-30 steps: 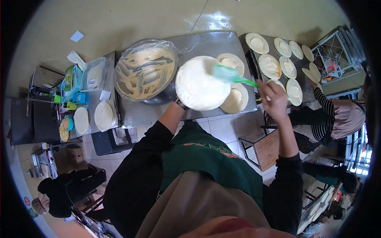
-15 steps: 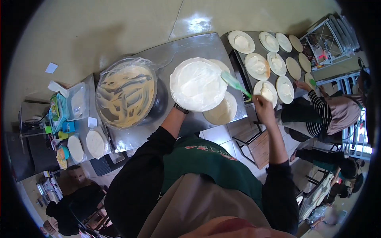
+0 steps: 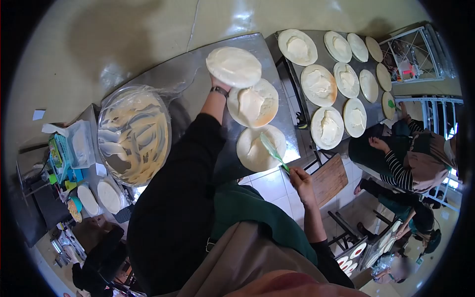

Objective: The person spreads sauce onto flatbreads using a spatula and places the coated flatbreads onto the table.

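Raised over the metal table, my left hand [image 3: 219, 85] is closed under the edge of a round cake layer [image 3: 233, 67] coated with white cream. Most of those fingers are hidden beneath it. Just below lies another cake round [image 3: 253, 103] with a pale heap of cream on it. Closest to me, a third round [image 3: 257, 148] rests at the table's near edge, cream on its top. My right hand [image 3: 303, 184] grips the green handle of a spatula [image 3: 271, 149], whose pale green blade is over this near round.
A large plastic-lined bowl [image 3: 133, 136] smeared with cream stands at left. On the second table [image 3: 316, 47] at right lie several rounds, many with cream. A co-worker in striped sleeves [image 3: 396, 173] is beside it. A wooden stool [image 3: 326, 182] stands between.
My left hand has carried the coated round away from me and tilted it, uncovering the round beneath. The spatula has left the coated round and moved down towards me, over the near round.
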The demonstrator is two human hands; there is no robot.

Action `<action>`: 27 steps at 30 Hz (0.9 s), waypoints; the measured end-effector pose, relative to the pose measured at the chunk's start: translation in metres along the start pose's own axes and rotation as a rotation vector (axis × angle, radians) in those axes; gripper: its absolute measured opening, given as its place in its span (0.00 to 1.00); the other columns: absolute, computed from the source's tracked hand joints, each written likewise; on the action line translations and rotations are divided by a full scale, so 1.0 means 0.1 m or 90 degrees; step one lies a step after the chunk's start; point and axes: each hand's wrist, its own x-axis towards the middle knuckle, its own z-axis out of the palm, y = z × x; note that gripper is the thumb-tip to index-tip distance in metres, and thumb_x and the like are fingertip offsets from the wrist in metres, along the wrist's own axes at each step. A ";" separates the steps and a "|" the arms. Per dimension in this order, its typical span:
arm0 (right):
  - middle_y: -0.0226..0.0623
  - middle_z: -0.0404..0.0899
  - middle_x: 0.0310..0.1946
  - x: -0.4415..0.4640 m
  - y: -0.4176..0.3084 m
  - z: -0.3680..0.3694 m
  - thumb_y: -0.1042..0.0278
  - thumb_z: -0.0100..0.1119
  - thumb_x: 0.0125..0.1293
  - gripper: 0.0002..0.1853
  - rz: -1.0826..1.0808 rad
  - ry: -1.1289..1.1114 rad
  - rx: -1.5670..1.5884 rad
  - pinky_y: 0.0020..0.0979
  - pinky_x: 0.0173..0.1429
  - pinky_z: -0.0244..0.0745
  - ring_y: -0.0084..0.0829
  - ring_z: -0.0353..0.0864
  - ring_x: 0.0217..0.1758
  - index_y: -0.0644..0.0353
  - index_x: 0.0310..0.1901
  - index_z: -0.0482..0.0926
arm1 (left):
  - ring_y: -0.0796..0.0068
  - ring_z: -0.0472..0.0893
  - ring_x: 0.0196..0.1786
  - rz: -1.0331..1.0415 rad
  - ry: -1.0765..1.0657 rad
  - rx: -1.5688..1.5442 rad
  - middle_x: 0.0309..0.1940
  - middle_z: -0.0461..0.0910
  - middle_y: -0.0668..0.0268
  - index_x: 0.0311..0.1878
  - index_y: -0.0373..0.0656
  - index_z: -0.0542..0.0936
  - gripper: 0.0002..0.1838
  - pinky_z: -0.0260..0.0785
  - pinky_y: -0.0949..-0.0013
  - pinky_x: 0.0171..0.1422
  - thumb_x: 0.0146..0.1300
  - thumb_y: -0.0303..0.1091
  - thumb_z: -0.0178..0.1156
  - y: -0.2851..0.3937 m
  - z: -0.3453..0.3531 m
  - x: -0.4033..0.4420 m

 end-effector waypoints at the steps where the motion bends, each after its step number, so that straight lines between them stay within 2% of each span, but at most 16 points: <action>1: 0.19 0.69 0.23 0.02 -0.01 -0.04 0.65 0.56 0.69 0.09 -0.005 0.007 0.033 0.18 0.29 0.57 0.13 0.62 0.25 0.60 0.41 0.82 | 0.50 0.64 0.69 0.035 0.000 0.013 0.69 0.63 0.57 0.71 0.48 0.61 0.41 0.55 0.42 0.72 0.66 0.69 0.30 0.01 -0.09 0.17; 2: 0.19 0.69 0.23 0.03 0.00 -0.08 0.66 0.56 0.70 0.09 -0.009 0.014 0.067 0.18 0.29 0.57 0.13 0.63 0.25 0.60 0.41 0.82 | 0.50 0.64 0.69 0.029 0.007 0.012 0.69 0.63 0.57 0.71 0.48 0.61 0.41 0.55 0.42 0.72 0.66 0.69 0.30 0.00 -0.22 0.24; 4: 0.18 0.69 0.23 0.03 0.07 -0.14 0.66 0.55 0.70 0.08 -0.007 0.030 0.084 0.18 0.29 0.57 0.12 0.63 0.25 0.60 0.42 0.82 | 0.52 0.58 0.73 0.064 0.131 -0.104 0.72 0.58 0.56 0.72 0.49 0.59 0.42 0.49 0.42 0.74 0.66 0.70 0.30 0.04 -0.40 0.31; 5: 0.18 0.69 0.23 0.03 0.09 -0.15 0.66 0.55 0.70 0.08 -0.013 0.044 0.103 0.17 0.29 0.57 0.12 0.63 0.26 0.60 0.42 0.82 | 0.52 0.58 0.73 0.062 0.134 -0.102 0.72 0.58 0.56 0.72 0.49 0.59 0.42 0.49 0.42 0.74 0.66 0.70 0.30 0.08 -0.45 0.28; 7: 0.19 0.69 0.23 0.00 0.10 -0.16 0.67 0.55 0.70 0.08 -0.013 0.043 0.112 0.17 0.29 0.57 0.12 0.63 0.25 0.60 0.43 0.81 | 0.54 0.54 0.75 0.069 0.288 0.076 0.74 0.53 0.55 0.74 0.47 0.53 0.44 0.42 0.41 0.76 0.66 0.70 0.32 0.13 -0.48 0.06; 8: 0.19 0.69 0.23 -0.01 0.13 -0.16 0.67 0.55 0.70 0.08 -0.004 0.053 0.116 0.17 0.28 0.57 0.12 0.62 0.25 0.60 0.43 0.81 | 0.55 0.54 0.75 0.098 0.346 0.155 0.73 0.53 0.54 0.75 0.45 0.48 0.44 0.43 0.40 0.74 0.67 0.68 0.36 0.12 -0.42 -0.12; 10: 0.19 0.69 0.23 -0.02 0.16 -0.15 0.67 0.55 0.70 0.08 0.002 0.060 0.120 0.17 0.28 0.57 0.12 0.62 0.25 0.60 0.43 0.81 | 0.56 0.57 0.73 0.074 0.397 0.322 0.73 0.54 0.54 0.75 0.43 0.47 0.44 0.46 0.43 0.72 0.67 0.67 0.39 0.07 -0.40 -0.56; 12: 0.19 0.69 0.23 -0.03 0.18 -0.13 0.67 0.55 0.70 0.08 -0.003 0.051 0.132 0.17 0.27 0.56 0.12 0.62 0.24 0.60 0.43 0.81 | 0.56 0.59 0.71 -0.044 0.392 0.345 0.68 0.60 0.51 0.74 0.41 0.49 0.42 0.49 0.39 0.71 0.68 0.62 0.45 -0.06 -0.53 -0.96; 14: 0.18 0.67 0.22 -0.05 0.19 -0.08 0.66 0.54 0.71 0.09 -0.014 0.055 0.121 0.16 0.26 0.54 0.11 0.61 0.23 0.60 0.44 0.81 | 0.56 0.60 0.69 -0.188 0.366 0.377 0.66 0.61 0.53 0.72 0.41 0.52 0.41 0.52 0.40 0.69 0.67 0.60 0.48 -0.17 -0.42 -1.32; 15: 0.18 0.66 0.22 -0.06 0.19 -0.06 0.65 0.52 0.72 0.10 -0.024 0.060 0.109 0.14 0.24 0.52 0.10 0.59 0.21 0.60 0.45 0.80 | 0.56 0.60 0.69 -0.184 0.367 0.377 0.66 0.61 0.53 0.72 0.41 0.52 0.41 0.52 0.40 0.69 0.67 0.60 0.48 -0.19 -0.40 -1.34; 17: 0.18 0.66 0.21 -0.10 0.13 -0.03 0.65 0.52 0.72 0.10 -0.033 0.051 0.109 0.15 0.24 0.51 0.10 0.58 0.21 0.60 0.45 0.80 | 0.60 0.64 0.66 -0.265 0.439 0.247 0.61 0.67 0.58 0.69 0.42 0.57 0.37 0.57 0.43 0.67 0.66 0.57 0.52 -0.21 -0.37 -1.33; 18: 0.18 0.66 0.21 -0.12 0.11 -0.01 0.65 0.53 0.72 0.10 -0.038 0.047 0.108 0.16 0.23 0.49 0.10 0.57 0.20 0.60 0.45 0.80 | 0.66 0.68 0.60 -0.283 0.464 0.205 0.52 0.72 0.64 0.64 0.43 0.66 0.33 0.60 0.47 0.65 0.64 0.56 0.56 -0.21 -0.43 -1.24; 19: 0.18 0.66 0.21 -0.14 0.12 0.00 0.65 0.53 0.72 0.10 -0.043 0.049 0.108 0.16 0.23 0.49 0.10 0.57 0.20 0.60 0.45 0.80 | 0.66 0.68 0.60 -0.281 0.460 0.205 0.52 0.72 0.64 0.64 0.43 0.66 0.33 0.60 0.47 0.65 0.64 0.56 0.56 -0.22 -0.49 -1.18; 21: 0.19 0.68 0.22 -0.19 0.13 -0.01 0.67 0.54 0.70 0.09 -0.032 0.042 0.154 0.16 0.27 0.55 0.12 0.61 0.23 0.61 0.45 0.81 | 0.72 0.70 0.56 -0.295 0.323 0.349 0.43 0.74 0.69 0.58 0.44 0.73 0.29 0.61 0.50 0.65 0.62 0.55 0.59 -0.29 -0.56 -1.05; 25: 0.18 0.67 0.22 -0.35 0.20 -0.02 0.66 0.54 0.71 0.09 -0.029 0.045 0.161 0.16 0.26 0.54 0.12 0.60 0.23 0.61 0.44 0.81 | 0.73 0.73 0.53 -0.357 0.338 0.446 0.43 0.77 0.69 0.52 0.45 0.76 0.24 0.64 0.55 0.64 0.61 0.53 0.61 -0.34 -0.42 -0.94; 27: 0.20 0.65 0.20 -0.42 0.30 -0.03 0.64 0.50 0.73 0.11 -0.050 0.054 0.150 0.18 0.21 0.48 0.12 0.55 0.18 0.60 0.45 0.79 | 0.68 0.77 0.52 -0.315 0.224 0.379 0.46 0.79 0.65 0.53 0.44 0.75 0.24 0.68 0.57 0.61 0.58 0.48 0.64 -0.39 -0.36 -0.92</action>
